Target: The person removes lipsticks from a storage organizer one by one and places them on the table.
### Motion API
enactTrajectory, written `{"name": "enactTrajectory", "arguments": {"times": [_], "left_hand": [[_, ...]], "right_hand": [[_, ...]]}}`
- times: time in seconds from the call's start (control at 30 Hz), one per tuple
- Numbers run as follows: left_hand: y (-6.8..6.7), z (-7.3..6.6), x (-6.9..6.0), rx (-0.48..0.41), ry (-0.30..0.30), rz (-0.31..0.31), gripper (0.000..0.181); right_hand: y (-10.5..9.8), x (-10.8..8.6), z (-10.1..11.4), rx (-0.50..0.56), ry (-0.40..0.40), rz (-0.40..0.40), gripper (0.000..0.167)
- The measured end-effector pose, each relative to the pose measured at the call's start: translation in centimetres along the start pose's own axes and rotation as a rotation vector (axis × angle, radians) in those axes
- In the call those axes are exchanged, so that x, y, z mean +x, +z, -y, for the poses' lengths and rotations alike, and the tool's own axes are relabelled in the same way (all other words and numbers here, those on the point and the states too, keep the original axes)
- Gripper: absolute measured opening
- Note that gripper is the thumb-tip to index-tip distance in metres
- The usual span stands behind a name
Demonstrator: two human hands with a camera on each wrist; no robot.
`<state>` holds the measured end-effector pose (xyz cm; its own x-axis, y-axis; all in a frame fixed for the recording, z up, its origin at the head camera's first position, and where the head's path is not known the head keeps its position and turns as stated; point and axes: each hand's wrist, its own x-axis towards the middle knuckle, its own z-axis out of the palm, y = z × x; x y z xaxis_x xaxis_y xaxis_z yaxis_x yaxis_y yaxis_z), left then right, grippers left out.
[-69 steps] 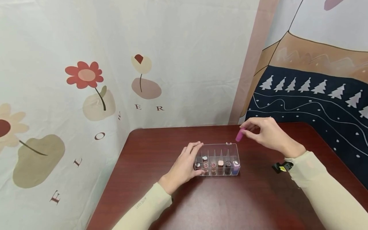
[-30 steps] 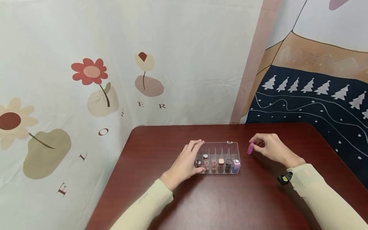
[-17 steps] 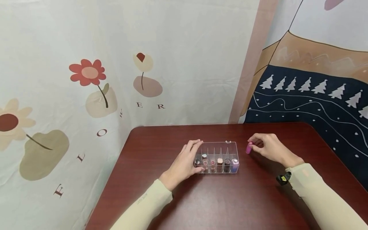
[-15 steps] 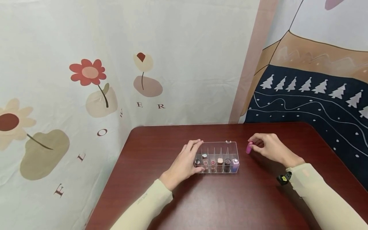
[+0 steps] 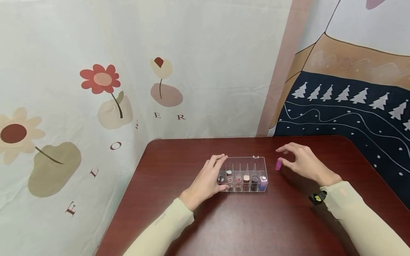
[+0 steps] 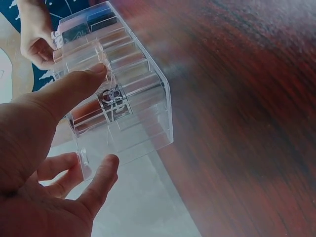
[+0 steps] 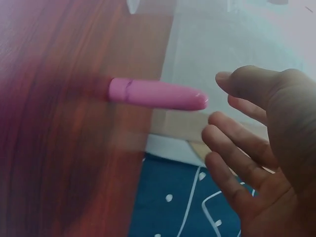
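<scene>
A clear divided case stands on the table with several lipsticks and small tubes in its front compartments. My left hand grips its left end, thumb at the front and fingers behind; the left wrist view shows the thumb across the case. Right of the case a pink tube stands upright on the table. Beside it my right hand is spread, thumb and fingers apart. In the right wrist view a gap shows between the pink tube and the fingertips.
The dark red table ends at a back edge against a pale curtain with printed flowers. Behind its right side hangs a dark blue cloth printed with white trees. A black band with a device is on the right wrist.
The right hand carried the pink tube right and down to the table, then its fingers opened and let go. The left hand stays on the case.
</scene>
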<state>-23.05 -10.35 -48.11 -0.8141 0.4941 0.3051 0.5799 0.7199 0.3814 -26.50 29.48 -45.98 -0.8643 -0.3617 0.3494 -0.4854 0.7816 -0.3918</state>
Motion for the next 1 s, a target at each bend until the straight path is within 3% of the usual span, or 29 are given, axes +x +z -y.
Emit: {"name": "enactTrajectory", "arguments": {"times": [0.37, 0.8, 1.0], "left_hand": [[-0.1, -0.1, 0.0, -0.003, -0.006, -0.003, 0.111], [-0.1, 0.0, 0.2, 0.013, -0.014, 0.03, 0.113], [-0.2, 0.4, 0.3, -0.001, -0.002, 0.05, 0.112]], "right_hand": [[-0.4, 1.9, 3.8, -0.005, -0.121, -0.05, 0.043], [0.4, 2.9, 6.8, 0.029, -0.12, 0.068, 0.044], [0.8, 3.4, 7.8, 0.008, -0.172, 0.114, 0.04]]}}
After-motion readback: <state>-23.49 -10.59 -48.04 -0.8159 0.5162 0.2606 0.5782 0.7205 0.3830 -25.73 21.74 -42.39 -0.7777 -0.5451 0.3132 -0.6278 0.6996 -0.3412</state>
